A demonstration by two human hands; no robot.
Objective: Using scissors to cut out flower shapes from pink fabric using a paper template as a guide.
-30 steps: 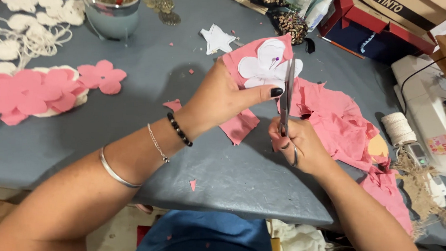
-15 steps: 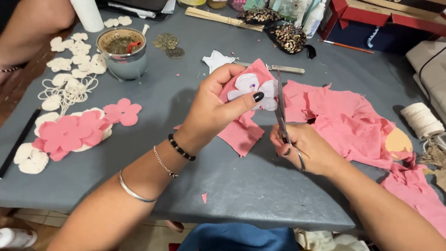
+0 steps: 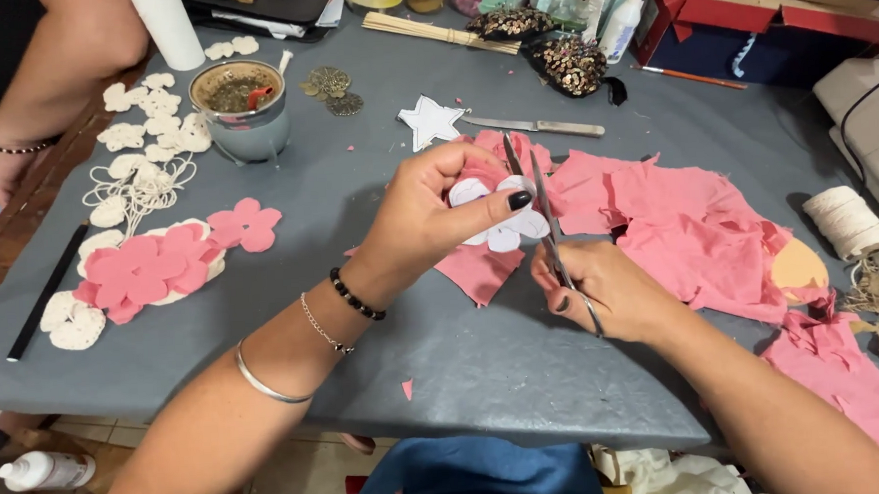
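- Fabric piece (image 3: pixel 480 267), pink, sits at table centre with a white flower template (image 3: pixel 502 213) laid on top; both are raised off the grey table (image 3: pixel 485 373).
- Left hand (image 3: pixel 428 213) pinches template and fabric together, thumb on top, fingers closed beneath.
- Right hand (image 3: pixel 604 289), at 4 o'clock of the template, has its fingers through the scissors (image 3: pixel 542 218) handles; blades stand slightly apart at the template's right edge.
- Step judged: cutting the fabric round the template outline, partway along.
- Next move calls for turning the piece to feed the blades along the petal curve, pinch kept firm.
- Pink scraps (image 3: pixel 696 231) lie at 3 o'clock; finished pink flowers (image 3: pixel 159 269) at 9 o'clock.
- Another person's hand (image 3: pixel 6 172) rests at far 10 o'clock.
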